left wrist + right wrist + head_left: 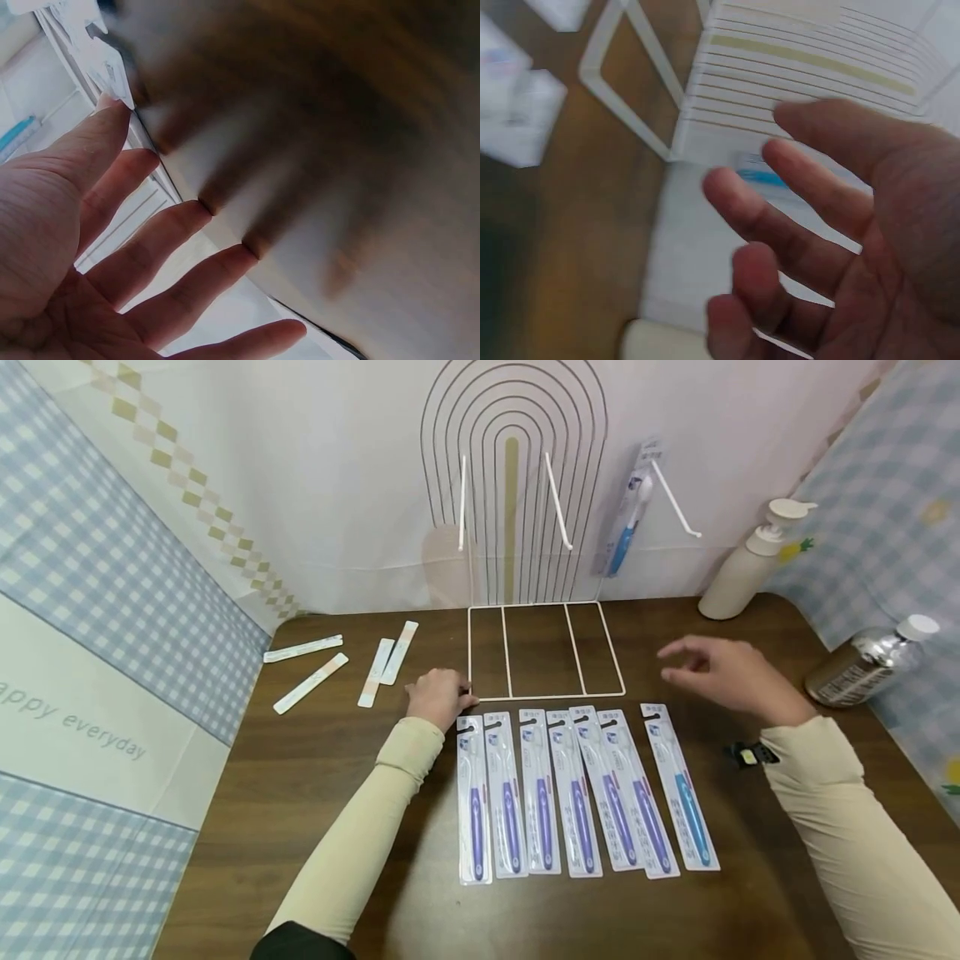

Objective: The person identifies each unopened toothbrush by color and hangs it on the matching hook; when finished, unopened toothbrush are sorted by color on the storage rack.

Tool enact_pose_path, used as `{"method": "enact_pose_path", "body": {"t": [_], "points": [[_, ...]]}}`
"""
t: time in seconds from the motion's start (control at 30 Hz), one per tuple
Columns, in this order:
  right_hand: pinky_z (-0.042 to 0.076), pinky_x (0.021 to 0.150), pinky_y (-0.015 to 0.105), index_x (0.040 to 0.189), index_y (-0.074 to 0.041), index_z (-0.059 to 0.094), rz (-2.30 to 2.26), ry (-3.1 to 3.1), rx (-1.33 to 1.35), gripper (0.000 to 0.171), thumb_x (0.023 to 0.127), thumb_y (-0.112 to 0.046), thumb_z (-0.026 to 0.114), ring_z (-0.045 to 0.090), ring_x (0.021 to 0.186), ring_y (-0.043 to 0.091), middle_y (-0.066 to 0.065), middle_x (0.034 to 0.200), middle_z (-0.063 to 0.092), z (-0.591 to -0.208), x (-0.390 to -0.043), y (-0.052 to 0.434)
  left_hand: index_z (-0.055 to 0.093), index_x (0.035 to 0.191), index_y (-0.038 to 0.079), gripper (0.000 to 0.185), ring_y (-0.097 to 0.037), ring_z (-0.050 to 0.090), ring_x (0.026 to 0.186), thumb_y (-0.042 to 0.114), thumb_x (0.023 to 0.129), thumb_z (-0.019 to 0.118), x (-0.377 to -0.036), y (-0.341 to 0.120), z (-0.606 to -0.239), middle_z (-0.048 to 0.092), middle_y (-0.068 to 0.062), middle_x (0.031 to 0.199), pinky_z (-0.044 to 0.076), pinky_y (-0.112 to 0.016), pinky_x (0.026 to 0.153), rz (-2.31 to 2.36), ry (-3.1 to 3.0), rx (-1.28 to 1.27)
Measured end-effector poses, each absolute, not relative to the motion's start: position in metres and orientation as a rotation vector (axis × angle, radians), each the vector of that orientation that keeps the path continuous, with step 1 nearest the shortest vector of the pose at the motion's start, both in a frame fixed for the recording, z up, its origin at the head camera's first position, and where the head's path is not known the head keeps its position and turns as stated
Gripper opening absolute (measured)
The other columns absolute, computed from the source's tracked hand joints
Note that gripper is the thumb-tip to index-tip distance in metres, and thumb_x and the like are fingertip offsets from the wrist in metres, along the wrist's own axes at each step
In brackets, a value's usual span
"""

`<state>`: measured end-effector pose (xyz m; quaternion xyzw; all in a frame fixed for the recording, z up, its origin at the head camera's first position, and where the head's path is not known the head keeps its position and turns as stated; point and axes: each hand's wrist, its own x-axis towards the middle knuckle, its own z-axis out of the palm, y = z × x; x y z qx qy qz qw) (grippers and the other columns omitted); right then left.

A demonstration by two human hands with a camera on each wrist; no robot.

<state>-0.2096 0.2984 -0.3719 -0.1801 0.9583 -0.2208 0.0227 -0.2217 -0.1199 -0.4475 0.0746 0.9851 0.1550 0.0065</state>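
My left hand [437,697] rests by the front left corner of a white wire rack [551,697], its fingertips on the table. In the left wrist view its fingers are spread, with the thumb close to a package end. To the right of the rack my right hand [731,677] hovers, fingers loosely bent, holding nothing. Several packaged purple toothbrushes [543,814] lie in a row before the rack, with one packaged blue toothbrush [678,789] at the right end. Another blue toothbrush [628,522] hangs in its package at the rack's right hook [675,502].
Two more white hooks, a left hook [462,502] and a middle hook [558,502], jut toward me. Several paper strips [311,683] lie at the left. A pump bottle [738,577] and a silver bottle [855,672] stand at the right. Patterned cloth [337,485] backs the table.
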Motion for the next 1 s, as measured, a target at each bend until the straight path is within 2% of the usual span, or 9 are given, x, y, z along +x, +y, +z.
{"method": "enact_pose_path", "body": {"t": [0.17,0.37,0.63,0.9,1.0], "points": [[0.048,0.065,0.037,0.134,-0.007,0.069,-0.623,2.774,-0.503,0.047,0.099,-0.036,0.077,0.060,0.075,0.015,-0.002,0.090,0.070,-0.403,-0.194,0.310,0.085,0.111,0.019,0.029,-0.043,0.073,0.105,0.039,0.091,0.083,-0.223,-0.120,-0.447,0.079,-0.007,0.116,0.049,-0.075,0.093,0.482,3.085,0.202],[0.046,0.070,0.036,0.136,-0.003,0.065,-0.676,2.668,-0.408,0.057,0.094,-0.039,0.081,0.056,0.076,0.016,-0.003,0.087,0.066,-0.432,-0.179,0.324,0.084,0.113,0.018,0.029,-0.042,0.073,0.106,0.039,0.092,0.083,-0.222,-0.119,-0.446,0.079,-0.006,0.117,0.048,-0.076,0.094,0.482,3.072,0.200],[0.043,0.068,0.036,0.131,-0.006,0.067,-0.793,2.756,-0.343,0.049,0.094,-0.035,0.082,0.053,0.075,0.019,0.002,0.089,0.060,-0.457,-0.164,0.325,0.084,0.115,0.019,0.029,-0.043,0.073,0.109,0.038,0.093,0.082,-0.221,-0.117,-0.444,0.078,-0.007,0.118,0.044,-0.079,0.098,0.490,3.058,0.202],[0.046,0.082,0.052,0.120,-0.007,0.069,-0.871,2.926,-0.468,0.033,0.091,-0.016,0.082,0.059,0.099,0.033,0.017,0.106,0.064,-0.470,-0.158,0.326,0.084,0.111,0.019,0.027,-0.043,0.073,0.107,0.038,0.093,0.082,-0.220,-0.117,-0.444,0.079,-0.008,0.117,0.048,-0.076,0.095,0.480,3.072,0.203],[0.049,0.079,0.048,0.121,-0.008,0.067,-0.910,2.930,-0.466,0.033,0.091,-0.014,0.081,0.062,0.096,0.031,0.016,0.107,0.068,-0.467,-0.157,0.326,0.084,0.113,0.019,0.029,-0.043,0.073,0.108,0.038,0.093,0.082,-0.220,-0.117,-0.445,0.078,-0.008,0.118,0.048,-0.075,0.094,0.486,3.066,0.198]]}}
